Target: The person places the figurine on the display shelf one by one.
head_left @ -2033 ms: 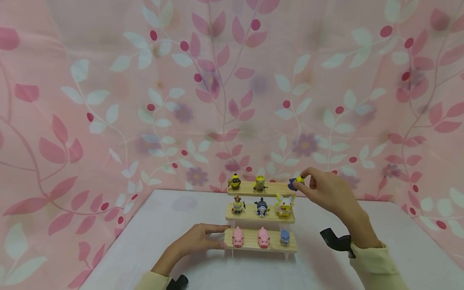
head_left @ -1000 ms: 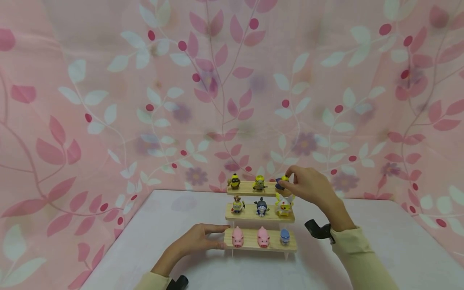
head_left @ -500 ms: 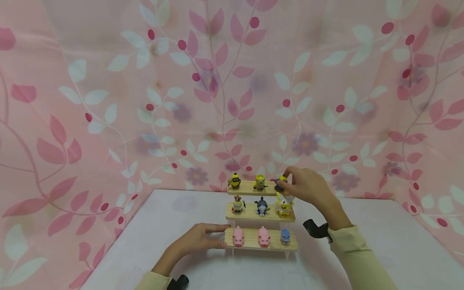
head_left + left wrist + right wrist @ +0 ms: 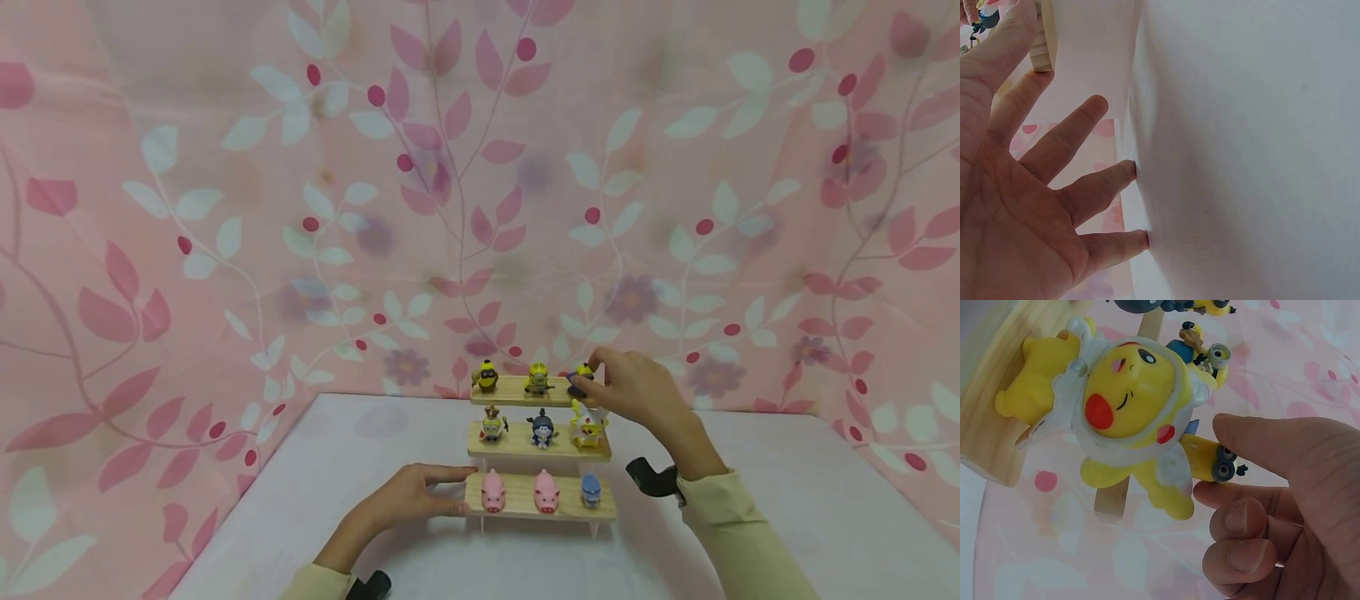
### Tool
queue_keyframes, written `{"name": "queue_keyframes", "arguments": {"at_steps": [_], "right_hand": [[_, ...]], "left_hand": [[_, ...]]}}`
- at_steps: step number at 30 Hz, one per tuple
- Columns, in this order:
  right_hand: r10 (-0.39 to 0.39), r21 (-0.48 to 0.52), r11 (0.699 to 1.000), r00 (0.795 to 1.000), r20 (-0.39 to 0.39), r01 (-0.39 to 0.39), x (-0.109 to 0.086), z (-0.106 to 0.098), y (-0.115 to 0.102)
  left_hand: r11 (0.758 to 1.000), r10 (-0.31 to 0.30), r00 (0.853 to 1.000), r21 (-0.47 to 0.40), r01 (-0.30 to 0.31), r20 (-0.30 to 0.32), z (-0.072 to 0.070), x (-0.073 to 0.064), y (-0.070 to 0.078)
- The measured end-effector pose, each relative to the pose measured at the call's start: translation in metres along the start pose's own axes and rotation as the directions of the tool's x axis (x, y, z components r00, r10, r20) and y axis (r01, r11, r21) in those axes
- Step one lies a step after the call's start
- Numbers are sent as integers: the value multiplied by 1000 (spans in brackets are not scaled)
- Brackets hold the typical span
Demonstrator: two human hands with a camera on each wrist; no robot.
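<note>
A three-tier wooden display stand (image 4: 519, 498) stands in the middle of the head view. My left hand (image 4: 411, 497) holds the left end of its lowest plank between thumb and forefinger; the other fingers spread, two tips touching the tablecloth in the left wrist view. At the right end of the top plank, my right hand (image 4: 643, 392) pinches a yellow minion figurine (image 4: 1205, 461) with goggles and dark blue parts. A Pikachu figurine in a white hood (image 4: 1127, 394) stands on the middle plank and partly hides the minion in the right wrist view.
Two more minion figurines (image 4: 537, 380) share the top plank. A crowned figurine (image 4: 492, 424) and a dark-haired figurine (image 4: 542, 429) stand on the middle one. Below are two pink pigs (image 4: 546, 492) and a small blue figurine (image 4: 591, 491). A pink floral backdrop (image 4: 480, 208) rises behind.
Over two seconds my right hand has brought the minion figurine leftward, from past the top plank's right end to above that end, and slightly down. The left hand has stayed still.
</note>
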State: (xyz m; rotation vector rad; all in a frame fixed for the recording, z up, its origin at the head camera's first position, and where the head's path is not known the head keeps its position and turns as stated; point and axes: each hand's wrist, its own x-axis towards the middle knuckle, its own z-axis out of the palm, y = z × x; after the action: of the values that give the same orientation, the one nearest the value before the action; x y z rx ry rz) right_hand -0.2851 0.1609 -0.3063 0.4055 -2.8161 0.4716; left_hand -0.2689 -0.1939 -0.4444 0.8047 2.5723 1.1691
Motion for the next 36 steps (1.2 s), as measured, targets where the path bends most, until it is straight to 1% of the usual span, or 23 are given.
{"name": "queue_keyframes", "arguments": {"at_steps": [9, 14, 18, 25, 31, 33, 36], "right_hand": [[-2, -4, 1000, 1000, -26, 2, -9, -9, -1], [-36, -24, 999, 998, -53, 35, -16, -14, 0], [-57, -47, 997, 996, -71, 53, -24, -14, 2], [-64, -58, 997, 995, -71, 60, -39, -17, 1], [-140, -98, 987, 983, -116, 129, -48, -13, 5], [-157, -110, 984, 979, -127, 143, -52, -11, 9], [-148, -112, 985, 981, -126, 135, -57, -8, 15]], "left_hand": [[1000, 2, 1000, 4, -2, -6, -1, 0, 0], [1000, 2, 1000, 8, -2, -1, -2, -1, 1], [1000, 13, 1000, 10, -13, 1, -2, -2, 1], [999, 38, 999, 21, -38, -4, -2, -1, 0], [999, 39, 999, 1, -39, -1, -4, -4, 0], [999, 35, 999, 25, -35, 4, -5, -6, 0], [995, 18, 1000, 98, -20, 20, -6, -9, 2]]}}
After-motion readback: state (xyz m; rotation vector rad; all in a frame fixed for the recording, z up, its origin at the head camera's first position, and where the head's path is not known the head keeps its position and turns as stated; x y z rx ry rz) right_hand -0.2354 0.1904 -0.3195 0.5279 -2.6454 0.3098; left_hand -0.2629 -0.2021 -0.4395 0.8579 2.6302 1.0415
